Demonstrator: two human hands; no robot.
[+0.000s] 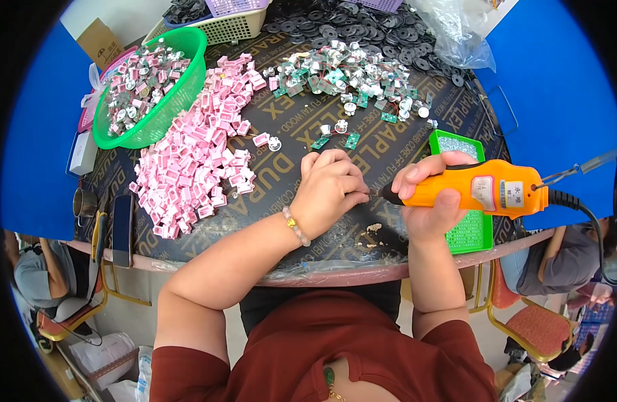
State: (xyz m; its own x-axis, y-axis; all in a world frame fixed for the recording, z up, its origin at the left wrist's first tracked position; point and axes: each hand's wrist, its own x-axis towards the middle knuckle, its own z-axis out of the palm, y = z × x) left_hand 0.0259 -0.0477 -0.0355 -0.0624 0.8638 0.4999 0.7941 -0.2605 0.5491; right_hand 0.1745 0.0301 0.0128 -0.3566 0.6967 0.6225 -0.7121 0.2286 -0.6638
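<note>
Right hand [426, 224] was wrapped round an orange electric screwdriver [489, 175], its black tip [391, 195] aimed at nine o'clock, just short of the left fingertips, presumably to keep the working end near them. Left hand [330, 184] lay with fingers bent and drawn together; could not tell whether anything was pinched there. From that hand: pink plastic housings [194, 161] heaped at nine to ten o'clock, two loose green circuit boards [352, 141] close at twelve, green tray [488, 231] at three to four, all likely set for short reaches.

Dark phone [123, 231] near a metal cup [85, 203]; red-padded chair [537, 327] at right.
</note>
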